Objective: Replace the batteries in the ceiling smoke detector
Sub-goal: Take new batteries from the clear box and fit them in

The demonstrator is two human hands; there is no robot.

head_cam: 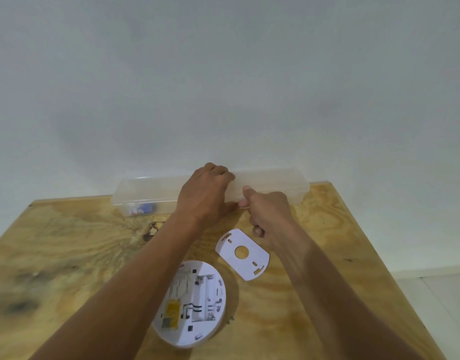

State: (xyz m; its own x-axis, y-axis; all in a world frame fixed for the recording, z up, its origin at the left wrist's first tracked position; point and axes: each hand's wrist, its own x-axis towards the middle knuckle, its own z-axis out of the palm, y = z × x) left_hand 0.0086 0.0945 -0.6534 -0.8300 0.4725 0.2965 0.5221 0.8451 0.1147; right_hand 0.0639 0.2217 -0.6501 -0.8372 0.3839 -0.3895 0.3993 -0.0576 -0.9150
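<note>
A white round smoke detector (197, 307) lies back-up on the wooden table (67, 255), its battery bay showing and partly covered by my left forearm. Its white mounting plate (243, 253) lies just beyond it. A long clear plastic box (273, 184) stands along the table's far edge, with a blue and white item (143, 208) inside at its left end. My left hand (205, 193) rests over the box's middle, fingers curled on its top. My right hand (269, 214) is at the box's front, thumb against the lid's front edge.
A pale wall (223, 87) rises directly behind the box. The table's right edge drops to a light tiled floor (431, 294). Bare wood spreads across the left half of the table.
</note>
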